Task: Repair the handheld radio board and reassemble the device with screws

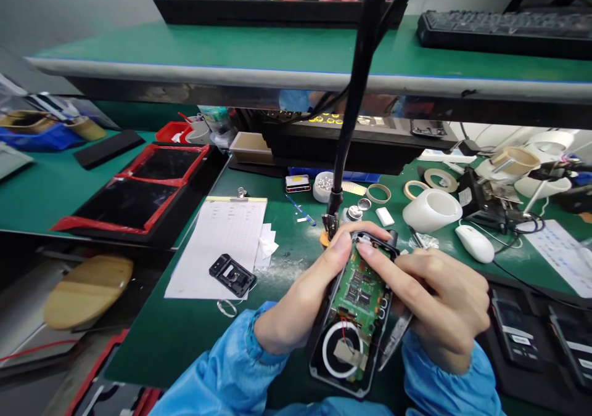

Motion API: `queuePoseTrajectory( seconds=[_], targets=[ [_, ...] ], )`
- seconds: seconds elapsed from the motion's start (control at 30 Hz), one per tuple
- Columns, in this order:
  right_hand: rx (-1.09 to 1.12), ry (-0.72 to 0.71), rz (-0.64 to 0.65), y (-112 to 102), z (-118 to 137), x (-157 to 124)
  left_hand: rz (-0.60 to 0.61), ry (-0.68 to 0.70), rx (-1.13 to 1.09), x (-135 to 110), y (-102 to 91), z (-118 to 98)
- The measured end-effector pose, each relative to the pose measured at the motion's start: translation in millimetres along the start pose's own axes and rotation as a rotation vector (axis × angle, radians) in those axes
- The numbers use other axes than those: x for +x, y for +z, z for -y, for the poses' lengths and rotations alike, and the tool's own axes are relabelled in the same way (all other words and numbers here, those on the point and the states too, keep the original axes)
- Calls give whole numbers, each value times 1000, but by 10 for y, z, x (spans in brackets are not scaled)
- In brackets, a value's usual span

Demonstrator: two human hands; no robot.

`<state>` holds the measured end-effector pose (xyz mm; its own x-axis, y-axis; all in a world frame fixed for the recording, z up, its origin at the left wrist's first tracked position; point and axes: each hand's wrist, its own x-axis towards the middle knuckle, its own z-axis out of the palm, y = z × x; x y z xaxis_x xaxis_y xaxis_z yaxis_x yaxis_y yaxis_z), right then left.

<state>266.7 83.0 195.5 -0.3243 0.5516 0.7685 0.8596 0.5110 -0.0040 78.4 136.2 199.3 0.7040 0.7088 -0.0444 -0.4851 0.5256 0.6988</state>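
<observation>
An opened black handheld device (pixel 352 317) lies lengthwise in front of me, its green circuit board and round white-ringed speaker showing. My left hand (pixel 303 299) grips its left side, the thumb pressed at the top edge. My right hand (pixel 439 305) is closed around its right side, the index finger lying across the board's upper part, with metal tweezers (pixel 394 340) tucked under the palm. Both sleeves are light blue.
A black cable (pixel 356 95) hangs down to a tool tip just behind the device. A clipboard with a form (pixel 222 243) and a small black plastic frame (pixel 232 275) lie left. Tape rolls (pixel 432 209), a white mouse (pixel 474 243), and trays of dark screens (pixel 139 188) surround the green mat.
</observation>
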Motion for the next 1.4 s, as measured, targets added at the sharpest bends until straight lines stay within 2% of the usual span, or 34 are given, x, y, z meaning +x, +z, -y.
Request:
queuePoseTrajectory(
  seconds=[0.1,0.23,0.43,0.73,0.9,1.03,1.13,1.3,1.4],
  targets=[
    [21,10,8,2,-18,1,-9,6,3,35,-16,23],
    [23,-47,-37,33,-85,26,21,20,-44,101,-46,76],
    [53,-60,-57,69,-105,35,-26,45,-24,108,-44,88],
    [-6,-23,-24,-6,-3,8,-9,27,-69,59,-15,64],
    [-11,-68,3,-16,-31,38,-9,4,-78,91,-39,99],
    [-2,-60,-18,-14,-26,42,-45,34,-10,69,-15,49],
    [18,-50,24,-23,-13,47,-62,33,39,48,-14,0],
    [11,-28,-6,-35,7,71,-14,-33,-33,50,-44,8],
    [-14,-46,-9,-80,10,49,8,-3,-68,51,-46,40]
  ],
)
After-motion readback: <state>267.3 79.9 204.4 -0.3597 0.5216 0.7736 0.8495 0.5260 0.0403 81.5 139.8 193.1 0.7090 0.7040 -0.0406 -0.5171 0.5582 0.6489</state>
